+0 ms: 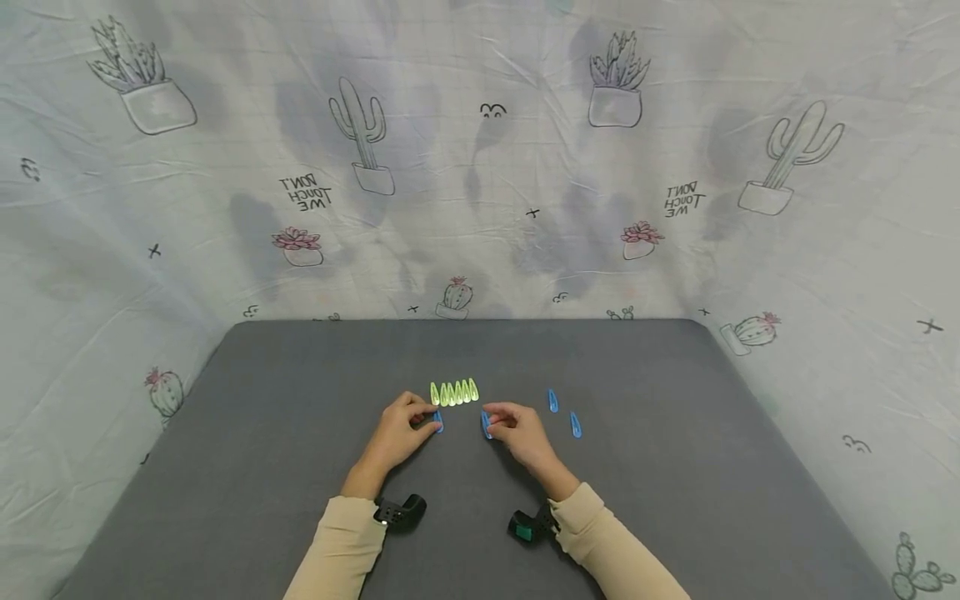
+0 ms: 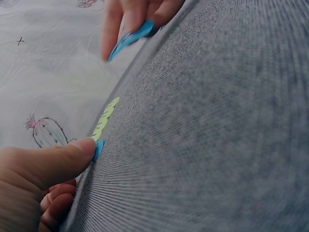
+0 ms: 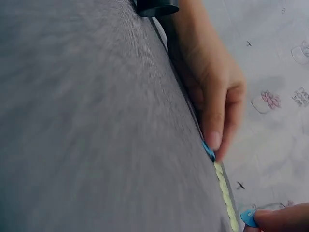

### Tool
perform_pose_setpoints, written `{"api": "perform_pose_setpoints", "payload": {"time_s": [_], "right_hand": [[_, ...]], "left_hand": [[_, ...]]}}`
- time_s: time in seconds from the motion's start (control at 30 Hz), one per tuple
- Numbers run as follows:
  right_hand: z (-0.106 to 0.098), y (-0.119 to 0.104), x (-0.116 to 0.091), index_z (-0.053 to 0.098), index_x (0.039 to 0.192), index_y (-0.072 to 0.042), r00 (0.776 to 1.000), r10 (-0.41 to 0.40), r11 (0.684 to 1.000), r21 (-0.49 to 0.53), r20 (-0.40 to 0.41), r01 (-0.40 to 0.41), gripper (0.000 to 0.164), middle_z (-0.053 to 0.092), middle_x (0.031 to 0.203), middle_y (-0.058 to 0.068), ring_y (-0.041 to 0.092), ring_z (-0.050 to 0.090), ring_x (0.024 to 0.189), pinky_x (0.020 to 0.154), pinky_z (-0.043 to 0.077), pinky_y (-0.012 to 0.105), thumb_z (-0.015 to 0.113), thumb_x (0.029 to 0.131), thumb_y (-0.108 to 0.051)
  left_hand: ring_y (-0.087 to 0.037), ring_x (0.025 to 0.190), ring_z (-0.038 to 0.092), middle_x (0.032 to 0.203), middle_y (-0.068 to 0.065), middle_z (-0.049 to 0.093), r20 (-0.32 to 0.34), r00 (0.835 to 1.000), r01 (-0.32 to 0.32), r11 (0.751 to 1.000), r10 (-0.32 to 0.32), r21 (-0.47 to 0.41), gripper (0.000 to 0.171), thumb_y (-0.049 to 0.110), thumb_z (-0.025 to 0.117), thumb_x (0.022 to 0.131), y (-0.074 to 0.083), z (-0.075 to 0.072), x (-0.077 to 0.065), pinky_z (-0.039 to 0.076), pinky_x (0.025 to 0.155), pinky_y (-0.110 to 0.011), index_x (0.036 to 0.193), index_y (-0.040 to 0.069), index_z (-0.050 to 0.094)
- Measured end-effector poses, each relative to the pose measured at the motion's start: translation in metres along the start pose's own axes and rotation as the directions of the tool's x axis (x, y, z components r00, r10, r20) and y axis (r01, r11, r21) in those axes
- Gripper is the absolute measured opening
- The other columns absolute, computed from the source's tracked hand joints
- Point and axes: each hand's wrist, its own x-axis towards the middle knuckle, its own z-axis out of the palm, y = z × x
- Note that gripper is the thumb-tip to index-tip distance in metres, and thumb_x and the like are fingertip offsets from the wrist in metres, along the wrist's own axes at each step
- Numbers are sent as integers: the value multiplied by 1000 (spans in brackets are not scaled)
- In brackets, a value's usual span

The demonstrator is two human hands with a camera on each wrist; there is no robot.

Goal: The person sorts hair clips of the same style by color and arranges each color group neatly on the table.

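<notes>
In the head view, several yellow-green snap hair clips (image 1: 453, 392) lie side by side in a row on the grey table. My left hand (image 1: 396, 430) pinches a blue hair clip (image 1: 438, 422) on the tabletop, just below the row's left end. Thumb and fingers of my right hand (image 1: 523, 430) hold another blue hair clip (image 1: 485, 425), below and right of the row. The left wrist view shows this second clip (image 2: 131, 39) lifted off the cloth, while the first clip (image 2: 98, 150) is partly hidden by the left thumb.
Two more blue hair clips, one upper (image 1: 552, 401) and one lower (image 1: 575, 425), lie apart to the right of my right hand. The grey table (image 1: 300, 375) ends at a pale curtain (image 1: 480, 167) printed with cacti. Both wrists carry black camera mounts.
</notes>
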Motion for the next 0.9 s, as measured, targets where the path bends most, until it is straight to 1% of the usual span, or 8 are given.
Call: {"api": "perform_pose_setpoints", "payload": {"time_s": [0.17,0.4,0.53,0.67,0.8,0.9], "right_hand": [[17,-1,9,69,110,1,1000,-5,996,-85,11,6,28,67,87,12,9,59,73,62,47,20,67,82,2],[36,-8,19,70,108,-1,1000,-12,991,-133,23,15,27,67,84,10,13,63,74,61,48,22,69,81,0],[44,-11,24,70,108,-2,999,-25,981,-191,32,31,27,68,83,8,15,65,74,61,49,22,70,81,-1],[50,-14,29,71,107,-2,998,-42,963,-266,49,53,25,69,83,6,15,66,75,63,50,22,69,82,-2],[53,-17,32,71,104,-1,996,-61,937,-338,72,82,23,69,82,6,14,65,74,63,50,22,67,82,-1],[54,-19,33,72,103,-2,994,-76,911,-400,79,101,21,69,80,4,12,64,72,62,49,22,66,82,-1]], "left_hand": [[-11,79,52,92,0,55,15,1000,-10,1000,9,8,28,16,79,77,-2,2,1,48,74,-32,103,8,74],[-11,78,53,91,0,55,7,1000,-4,1000,4,-4,27,14,79,76,-2,0,1,49,74,-33,102,7,74],[-11,78,53,91,0,55,8,1000,-7,1000,7,0,27,14,79,76,-2,0,1,48,74,-31,102,8,74],[-11,79,53,92,0,55,14,1000,0,1000,0,-6,26,14,78,77,-1,0,0,48,74,-31,102,8,74],[-11,79,53,91,-1,55,12,1000,2,1000,-2,-13,25,14,78,78,-1,0,1,48,75,-32,102,8,74],[-11,79,52,91,0,55,10,1000,0,1000,0,-13,25,14,78,78,-2,0,2,48,74,-32,102,8,74]]}}
